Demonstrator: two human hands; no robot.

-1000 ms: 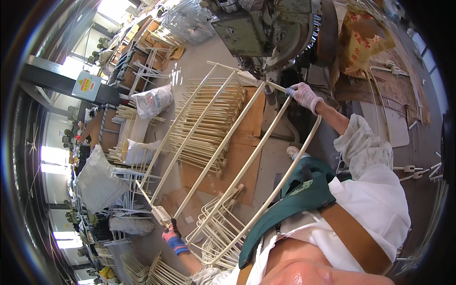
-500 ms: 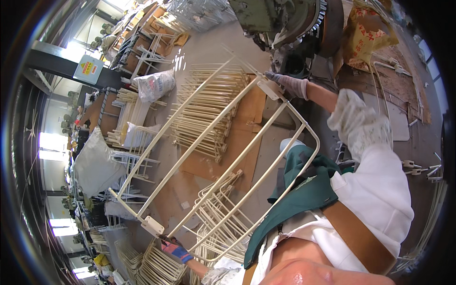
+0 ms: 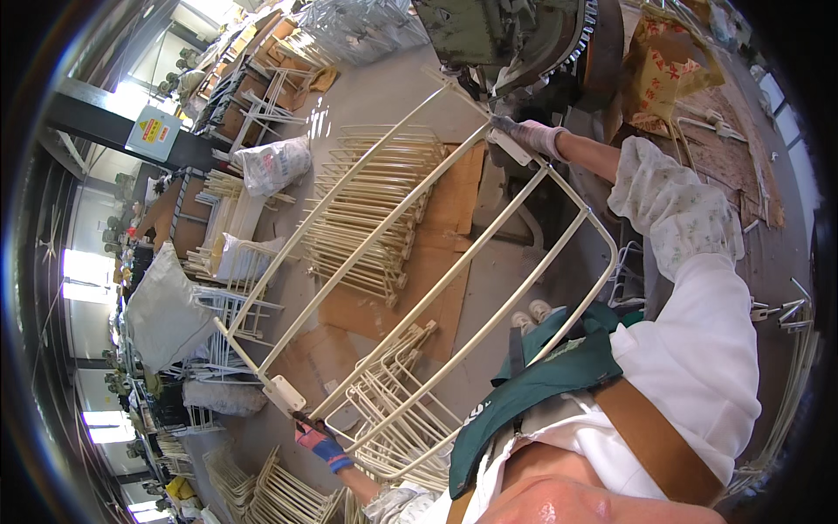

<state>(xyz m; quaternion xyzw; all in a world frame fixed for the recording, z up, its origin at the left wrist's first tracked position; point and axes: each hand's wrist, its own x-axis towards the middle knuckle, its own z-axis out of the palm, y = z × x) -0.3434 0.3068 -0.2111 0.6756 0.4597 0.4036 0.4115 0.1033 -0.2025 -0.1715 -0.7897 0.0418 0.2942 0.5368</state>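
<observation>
Between my hands I hold a cream-coloured metal tube frame (image 3: 463,264) with several long parallel bars, tilted across the view. My left hand (image 3: 321,444), in a pink-and-blue glove, is closed on its lower-left end, beside a pale plate (image 3: 285,393). At the opposite end my right hand (image 3: 531,137), in a greyish glove, grips the frame by a similar plate (image 3: 509,147). Beyond the bars, a stack of similar cream tube frames (image 3: 371,210) lies on flat cardboard (image 3: 454,201). More bent cream tubes (image 3: 401,410) stand nearer to me, partly hidden behind the held frame.
A green machine with a large toothed wheel (image 3: 515,44) stands past my right hand. A torn yellow sack (image 3: 663,70) is at the upper right. White sacks (image 3: 275,164) and racks of tubes line the left. Further bent tubes (image 3: 292,498) sit at the lower left.
The held frame has shifted a little to the right at its upper end, along with my right hand, which has moved slightly up. My shoes now show beneath it.
</observation>
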